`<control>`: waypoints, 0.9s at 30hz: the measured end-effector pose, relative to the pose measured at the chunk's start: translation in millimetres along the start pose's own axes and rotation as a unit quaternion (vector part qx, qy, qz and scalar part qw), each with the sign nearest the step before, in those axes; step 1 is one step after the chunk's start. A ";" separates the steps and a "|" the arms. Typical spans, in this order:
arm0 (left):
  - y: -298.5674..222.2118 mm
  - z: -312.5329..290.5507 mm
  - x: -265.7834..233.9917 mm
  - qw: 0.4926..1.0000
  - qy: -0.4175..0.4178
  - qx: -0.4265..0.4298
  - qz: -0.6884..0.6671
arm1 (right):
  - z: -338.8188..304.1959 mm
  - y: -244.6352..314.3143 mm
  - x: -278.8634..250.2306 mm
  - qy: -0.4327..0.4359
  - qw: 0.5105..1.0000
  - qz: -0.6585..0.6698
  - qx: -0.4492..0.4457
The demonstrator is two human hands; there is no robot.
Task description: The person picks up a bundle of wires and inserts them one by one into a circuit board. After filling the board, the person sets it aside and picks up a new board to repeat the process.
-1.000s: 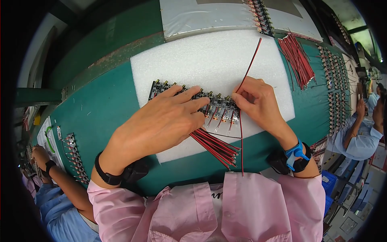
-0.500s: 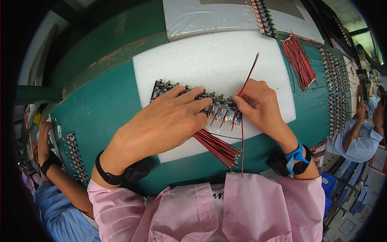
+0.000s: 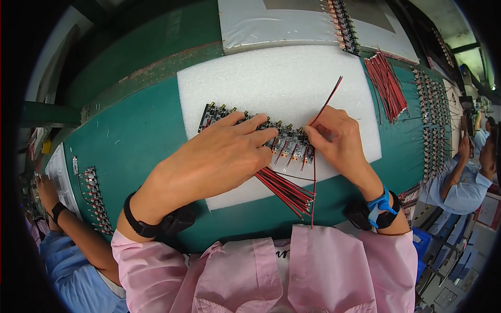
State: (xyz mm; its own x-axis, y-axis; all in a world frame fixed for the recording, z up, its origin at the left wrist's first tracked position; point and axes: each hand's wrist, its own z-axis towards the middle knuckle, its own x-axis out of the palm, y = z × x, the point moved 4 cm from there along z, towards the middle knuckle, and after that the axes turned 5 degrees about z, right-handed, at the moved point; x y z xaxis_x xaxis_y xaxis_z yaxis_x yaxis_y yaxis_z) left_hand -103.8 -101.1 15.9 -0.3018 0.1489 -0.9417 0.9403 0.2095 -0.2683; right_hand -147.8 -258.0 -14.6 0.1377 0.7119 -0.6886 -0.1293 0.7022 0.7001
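A strip of small black circuit boards (image 3: 209, 116) lies on a white foam sheet (image 3: 282, 68). Across its middle rests my left hand (image 3: 222, 151), fingers spread and stretched out over the boards. From beneath that palm a bundle of red and black wires (image 3: 287, 192) sticks out toward me; whether the hand grips it is hidden. At the strip's right end my right hand (image 3: 336, 135) is closed in a pinch on a red-and-black wire (image 3: 329, 98), which rises above the fingers. Short wires hang from several boards between my hands.
Another wire bundle (image 3: 387, 88) lies right of the foam on the green table (image 3: 141, 135). More board strips stand at the right (image 3: 434, 125), far edge (image 3: 343, 26) and left (image 3: 94, 201). A co-worker's hand (image 3: 47, 193) is by a white tray (image 3: 60, 175); another person (image 3: 454, 177) sits far right.
Both my hands keep nearly the same place on the strip, and the view has shifted slightly. At the left, the co-worker's hand has moved outward and nearer, baring more of the white tray.
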 end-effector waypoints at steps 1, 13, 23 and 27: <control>0.0 -0.1 0.1 1.000 0.000 0.000 0.001 | -0.3 0.4 0.0 0.001 1.000 -0.001 -0.001; 36.7 -9.7 -30.5 0.945 -0.218 0.099 -0.222 | 1.6 17.8 -8.9 0.060 0.990 -0.071 -0.103; 41.0 29.3 4.0 0.462 -0.226 -0.047 -0.856 | 5.3 18.7 -17.9 0.060 0.997 -0.033 -0.027; 25.7 53.1 5.3 0.491 -0.305 -0.134 -0.805 | 12.0 18.2 -25.2 0.034 0.982 0.161 0.088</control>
State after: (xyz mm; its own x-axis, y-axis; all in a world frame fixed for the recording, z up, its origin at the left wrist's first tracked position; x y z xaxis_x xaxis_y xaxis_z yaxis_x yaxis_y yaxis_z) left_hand -72.8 -146.1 -6.8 -0.4401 -0.7183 0.5389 -0.5192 -0.2860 -0.8053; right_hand -141.8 -263.3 17.7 0.0503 0.9003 -0.4323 0.0162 0.4321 0.9017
